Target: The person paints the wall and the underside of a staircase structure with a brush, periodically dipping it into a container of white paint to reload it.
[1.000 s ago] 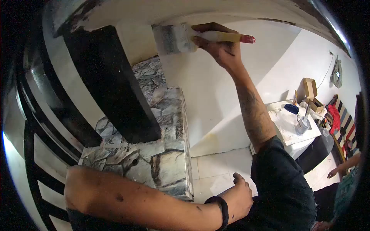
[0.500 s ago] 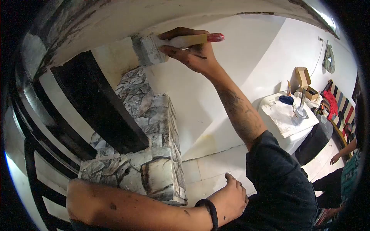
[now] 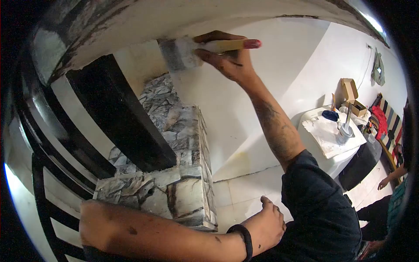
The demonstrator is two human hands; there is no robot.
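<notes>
A stone-clad column (image 3: 174, 144) of grey, irregular slabs stands at the centre, against a white painted wall (image 3: 244, 105). Left of the column runs a black panel (image 3: 118, 118), then black-and-white stripes. Pale floor tiles (image 3: 244, 192) lie at the column's right base. Well right of the column stands a white-covered table (image 3: 336, 148) bearing a cardboard box (image 3: 351, 98) and a small tin. Beyond it lies striped fabric (image 3: 390, 126). Bright light glares at the top right.

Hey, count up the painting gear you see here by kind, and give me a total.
Wide wooden-handled paintbrush with a red tip, held in the right hand: 1
Small metal paint can on the white covered table: 1
Open brown cardboard boxes: 1
Total: 3
</notes>
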